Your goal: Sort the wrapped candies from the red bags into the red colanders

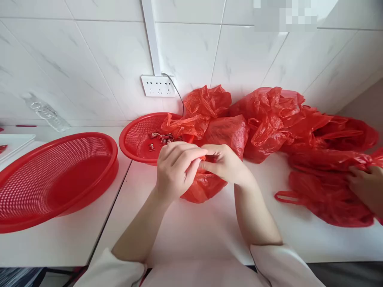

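My left hand [176,169] and my right hand [224,163] meet at the middle of the view, fingertips pinched on the gathered top of a red plastic bag [205,187]. The lower part of this bag hangs or rests just below my fingers, over the white table. Right behind my hands stands another full red bag [226,131]. To the left of it, a small red basket [137,133] holds several small wrapped pieces [151,147]; a loose bag end lies over its right rim.
A large red basket [112,159] stands on the left. More full red bags [266,115] line the wall. At the right, another person's hand [366,183] touches a red bag [326,195]. A clear bottle [48,113] and a socket strip [158,86] are at the back.
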`<state>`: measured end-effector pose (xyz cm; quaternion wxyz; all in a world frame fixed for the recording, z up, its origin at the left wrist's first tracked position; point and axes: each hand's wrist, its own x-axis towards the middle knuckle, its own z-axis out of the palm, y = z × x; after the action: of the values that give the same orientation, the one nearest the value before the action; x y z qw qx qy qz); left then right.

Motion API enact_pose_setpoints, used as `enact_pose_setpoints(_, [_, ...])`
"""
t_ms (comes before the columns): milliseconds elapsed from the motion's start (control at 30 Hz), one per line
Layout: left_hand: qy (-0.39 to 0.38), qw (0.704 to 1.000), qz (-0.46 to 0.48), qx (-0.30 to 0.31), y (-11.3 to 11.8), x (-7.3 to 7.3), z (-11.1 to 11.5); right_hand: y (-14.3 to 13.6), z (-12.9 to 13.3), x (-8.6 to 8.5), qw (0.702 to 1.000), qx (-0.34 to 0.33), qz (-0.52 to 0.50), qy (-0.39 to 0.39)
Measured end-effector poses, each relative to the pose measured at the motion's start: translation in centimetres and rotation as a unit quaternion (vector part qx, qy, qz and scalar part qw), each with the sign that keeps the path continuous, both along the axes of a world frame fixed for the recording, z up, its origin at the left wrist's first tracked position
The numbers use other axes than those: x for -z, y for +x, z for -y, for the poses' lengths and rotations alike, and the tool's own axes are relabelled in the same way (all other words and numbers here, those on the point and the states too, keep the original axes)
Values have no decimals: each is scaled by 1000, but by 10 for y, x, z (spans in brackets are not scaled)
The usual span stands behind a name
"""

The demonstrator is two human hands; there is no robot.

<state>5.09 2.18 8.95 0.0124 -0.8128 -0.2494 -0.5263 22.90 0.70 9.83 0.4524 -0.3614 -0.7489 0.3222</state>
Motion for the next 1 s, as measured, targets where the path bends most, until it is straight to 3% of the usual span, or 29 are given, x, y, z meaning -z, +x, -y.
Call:
enact_pose_setpoints(67, [-74,997,8,9,2,1,-1,0,-5,9,998,41,-44,-33])
enact_pose_setpoints(167, [-254,966,-38,30,0,2,-6,1,-9,14,981,142,-132,-5])
enact_pose_setpoints(267, [-382,918,-82,68,1,10,-13,1,-5,9,980,124,-150,25])
enact_pose_setpoints(333, [-439,893,-60,79,3,17,-19,3,-1,4,986,102,-124,44])
enact_pose_setpoints(467, [-507,851,120,64,-2,21,-32,18,2,3,980,155,-104,72])
enact_pose_setpoints(567, [-513,816,246,104,-11,13,-41,34,-2,6,964,211,-133,91])
enact_pose_setpoints(667, [-568,754,279,174,-19,6,-46,41,-8,8,943,266,-149,131])
enact_pose_setpoints(767, [-630,695,257,234,-22,4,-47,34,-8,8,939,277,-116,168])
enact_pose_setpoints(800, [-637,694,230,247,-21,5,-45,29,-6,8,942,267,-94,182])
enact_pose_setpoints(867, [-621,727,122,265,-16,7,-38,16,-1,8,951,221,-42,212])
enact_pose_setpoints(933, [-548,795,-11,262,-9,11,-28,1,3,9,961,137,22,238])
enact_pose_setpoints(1000, [-420,886,-61,188,-3,16,-19,-12,5,11,964,51,79,249])
